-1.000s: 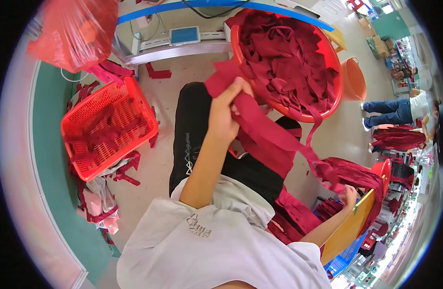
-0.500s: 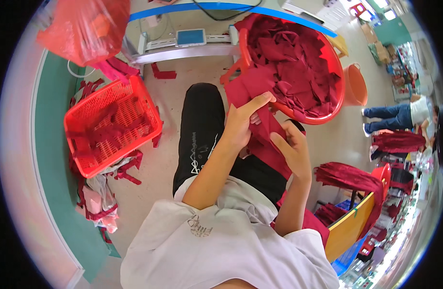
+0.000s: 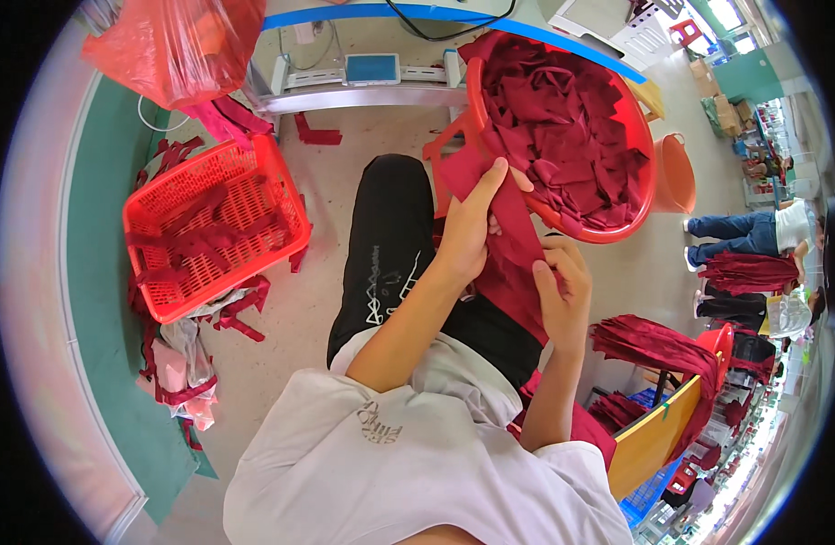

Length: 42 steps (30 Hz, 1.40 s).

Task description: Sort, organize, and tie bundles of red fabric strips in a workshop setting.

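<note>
Between my hands a dark red fabric piece (image 3: 516, 238) is stretched flat like a folded strip. My left hand (image 3: 474, 218) pinches its upper part, thumb on top, close to the rim of a red tub (image 3: 647, 173). Lower down, my right hand (image 3: 566, 289) grips the strip's right edge between thumb and fingers. More of the red cloth hangs below the strip, over my black-trousered leg (image 3: 386, 236). Heaped inside the tub are many loose dark red fabric pieces (image 3: 567, 136).
At the left, a red plastic basket (image 3: 299, 238) holds scraps, with more offcuts on the floor around it. A red plastic bag (image 3: 177, 54) hangs above. Ahead is a blue-edged table (image 3: 363, 13). An orange bucket (image 3: 676, 177) and a wooden board (image 3: 654, 436) draped with red garments are at right.
The fabric strip has been pulled straighter and flatter between my hands. My right hand has shifted slightly down along its edge, and its fingers have curled in more. The view has moved slightly.
</note>
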Each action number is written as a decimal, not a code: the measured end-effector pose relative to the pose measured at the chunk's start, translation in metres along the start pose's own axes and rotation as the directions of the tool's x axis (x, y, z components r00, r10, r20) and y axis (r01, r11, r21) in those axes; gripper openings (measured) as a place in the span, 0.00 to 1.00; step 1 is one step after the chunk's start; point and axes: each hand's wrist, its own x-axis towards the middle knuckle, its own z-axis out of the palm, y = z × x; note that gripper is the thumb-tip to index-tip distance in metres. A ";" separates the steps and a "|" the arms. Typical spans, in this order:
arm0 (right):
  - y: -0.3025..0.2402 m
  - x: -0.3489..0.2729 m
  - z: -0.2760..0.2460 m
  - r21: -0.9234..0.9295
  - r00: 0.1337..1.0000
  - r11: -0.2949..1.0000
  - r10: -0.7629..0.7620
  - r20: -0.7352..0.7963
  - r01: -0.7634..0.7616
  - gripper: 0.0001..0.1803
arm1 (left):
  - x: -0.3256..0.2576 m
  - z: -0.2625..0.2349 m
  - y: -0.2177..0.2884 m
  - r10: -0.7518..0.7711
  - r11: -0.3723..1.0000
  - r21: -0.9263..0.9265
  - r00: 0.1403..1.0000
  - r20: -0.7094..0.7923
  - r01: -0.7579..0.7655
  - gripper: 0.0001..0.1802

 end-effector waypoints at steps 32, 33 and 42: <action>0.027 -0.015 -0.005 0.206 0.829 0.828 0.435 0.352 -0.522 0.15 | 0.015 -0.014 -0.014 -0.098 0.938 -0.326 0.992 0.085 0.120 0.23; 0.041 -0.023 -0.009 0.038 0.787 0.841 0.488 0.377 -0.540 0.16 | 0.018 -0.024 -0.010 -0.064 0.925 -0.368 0.993 0.099 0.096 0.23; 0.123 -0.091 -0.069 -0.238 0.583 0.666 0.739 0.337 -0.707 0.15 | 0.021 -0.050 0.026 -0.008 0.859 -0.507 0.992 0.123 0.070 0.21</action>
